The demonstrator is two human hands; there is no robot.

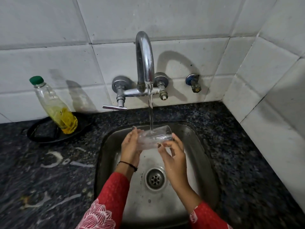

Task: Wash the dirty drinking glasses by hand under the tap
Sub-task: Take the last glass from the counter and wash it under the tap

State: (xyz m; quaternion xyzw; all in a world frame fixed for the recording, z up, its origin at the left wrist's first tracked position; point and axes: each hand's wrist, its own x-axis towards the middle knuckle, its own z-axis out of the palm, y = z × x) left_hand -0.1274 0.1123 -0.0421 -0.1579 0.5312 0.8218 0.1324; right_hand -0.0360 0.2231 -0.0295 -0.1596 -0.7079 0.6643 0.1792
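Observation:
A clear drinking glass (155,136) lies on its side over the steel sink (203,146), directly under the stream of water (150,109) running from the curved chrome tap (145,58). My left hand (130,146) cups the glass's left end, fingers curled round it. My right hand (172,151) grips the right end, thumb and fingers wrapped round it. Water strikes the side of the glass.
A bottle of yellow liquid with a green cap (54,106) leans in a black dish (41,136) on the dark speckled counter (49,179) at the left, which has wet streaks. The drain (155,179) lies below my hands. White tiled walls close in behind and at right.

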